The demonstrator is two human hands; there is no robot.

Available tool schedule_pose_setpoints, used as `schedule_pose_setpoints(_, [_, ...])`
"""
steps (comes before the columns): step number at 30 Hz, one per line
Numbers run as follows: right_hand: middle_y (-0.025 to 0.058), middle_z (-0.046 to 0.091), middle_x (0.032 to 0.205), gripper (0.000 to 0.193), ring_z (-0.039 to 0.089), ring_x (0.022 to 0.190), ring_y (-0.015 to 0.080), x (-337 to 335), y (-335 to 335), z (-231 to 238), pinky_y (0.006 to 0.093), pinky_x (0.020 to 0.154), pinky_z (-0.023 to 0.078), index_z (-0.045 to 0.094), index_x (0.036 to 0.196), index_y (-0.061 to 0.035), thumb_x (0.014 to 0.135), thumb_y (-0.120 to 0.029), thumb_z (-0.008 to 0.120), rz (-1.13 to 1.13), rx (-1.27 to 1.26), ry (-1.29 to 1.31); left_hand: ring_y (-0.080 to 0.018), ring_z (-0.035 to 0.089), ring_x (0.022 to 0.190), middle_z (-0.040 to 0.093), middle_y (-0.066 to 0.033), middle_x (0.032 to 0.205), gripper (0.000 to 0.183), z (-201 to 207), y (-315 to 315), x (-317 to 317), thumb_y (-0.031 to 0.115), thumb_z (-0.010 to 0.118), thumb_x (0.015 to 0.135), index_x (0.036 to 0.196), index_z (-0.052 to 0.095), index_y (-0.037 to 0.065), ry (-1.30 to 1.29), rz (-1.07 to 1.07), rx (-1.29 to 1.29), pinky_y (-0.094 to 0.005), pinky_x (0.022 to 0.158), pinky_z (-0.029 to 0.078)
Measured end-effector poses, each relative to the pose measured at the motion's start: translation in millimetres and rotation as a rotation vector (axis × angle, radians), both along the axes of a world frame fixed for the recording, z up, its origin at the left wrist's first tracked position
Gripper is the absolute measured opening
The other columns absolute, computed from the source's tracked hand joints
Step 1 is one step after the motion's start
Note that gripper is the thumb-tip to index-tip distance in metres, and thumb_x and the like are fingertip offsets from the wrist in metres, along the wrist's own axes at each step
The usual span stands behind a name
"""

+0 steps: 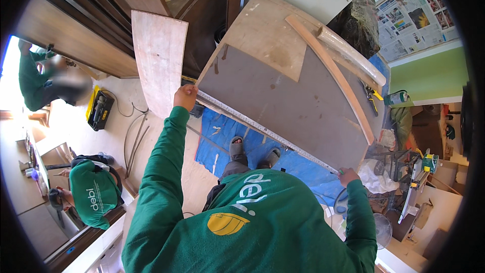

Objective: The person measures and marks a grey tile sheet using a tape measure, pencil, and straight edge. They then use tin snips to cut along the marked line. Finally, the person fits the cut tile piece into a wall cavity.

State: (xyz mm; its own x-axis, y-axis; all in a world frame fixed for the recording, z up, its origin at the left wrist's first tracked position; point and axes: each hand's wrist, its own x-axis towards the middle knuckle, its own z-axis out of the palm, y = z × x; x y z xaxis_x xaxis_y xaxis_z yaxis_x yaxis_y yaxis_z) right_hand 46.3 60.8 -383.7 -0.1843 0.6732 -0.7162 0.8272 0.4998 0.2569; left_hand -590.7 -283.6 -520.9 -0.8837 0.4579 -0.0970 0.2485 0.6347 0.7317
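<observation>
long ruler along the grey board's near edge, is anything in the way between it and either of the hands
Nothing visible: the left hand is at one end of the long ruler, the right hand at the other. The curved-looking wooden strip lies farther across the grey board, clear of both.

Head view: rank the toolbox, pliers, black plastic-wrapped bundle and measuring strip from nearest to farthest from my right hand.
1. Measuring strip, at the right hand.
2. Pliers, near the right edge of the grey board.
3. Black plastic-wrapped bundle, upper right.
4. Toolbox, far left.
</observation>
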Motion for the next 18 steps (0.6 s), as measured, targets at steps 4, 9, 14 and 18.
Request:
schedule_pose_setpoints(4, [0.0204, 0.062, 0.124, 0.031, 0.068, 0.108, 0.0425, 5.6, 2.4, -5.8, 0.0526, 0.095, 0.054, 0.071, 0.122, -0.0246, 0.099, -0.040, 0.057, -0.009, 0.000, 0.004, -0.0377, 0.072, 0.090, 0.074, -0.0188, 0.093, 0.031, -9.0, 3.7, -4.3, 0.031, 0.073, 0.091, 0.104, 0.074, 0.003, -0.010, -0.020, -0.072, -0.0443, 0.080, 0.056])
schedule_pose_setpoints(9, [0.0207, 0.062, 0.125, 0.032, 0.068, 0.109, 0.0428, 14.4, 6.3, -14.9, 0.0526, 0.096, 0.054, 0.071, 0.123, -0.0251, 0.099, -0.041, 0.058, -0.087, -0.047, 0.045, -0.0202, 0.067, 0.078, 0.071, -0.0086, 0.086, 0.035, -13.9, 11.1, -21.3, 0.031, 0.077, 0.092, 0.105, 0.072, -0.001, -0.158, -0.036, -0.029, -0.0352, 0.071, 0.055])
schedule_pose_setpoints(14, [0.0206, 0.062, 0.124, 0.031, 0.068, 0.108, 0.0431, 18.2, 6.8, -17.3, 0.0528, 0.095, 0.054, 0.072, 0.122, -0.0256, 0.099, -0.040, 0.058, -0.058, -0.027, 0.045, -0.0163, 0.066, 0.076, 0.069, -0.0027, 0.090, 0.033, -6.9, 10.3, -42.3, 0.028, 0.079, 0.093, 0.111, 0.070, 0.002, -0.700, -0.045, 0.146, -0.0305, 0.065, 0.056])
schedule_pose_setpoints(18, [0.0209, 0.062, 0.122, 0.030, 0.069, 0.106, 0.0428, 14.5, 5.8, -15.6, 0.0527, 0.094, 0.055, 0.072, 0.119, -0.0247, 0.099, -0.040, 0.057, -0.085, -0.041, 0.051, -0.0155, 0.066, 0.076, 0.069, -0.0027, 0.096, 0.032, -7.9, 10.8, -38.8, 0.024, 0.079, 0.093, 0.115, 0.068, 0.003, -0.713, 0.006, 0.296, -0.0291, 0.063, 0.057])
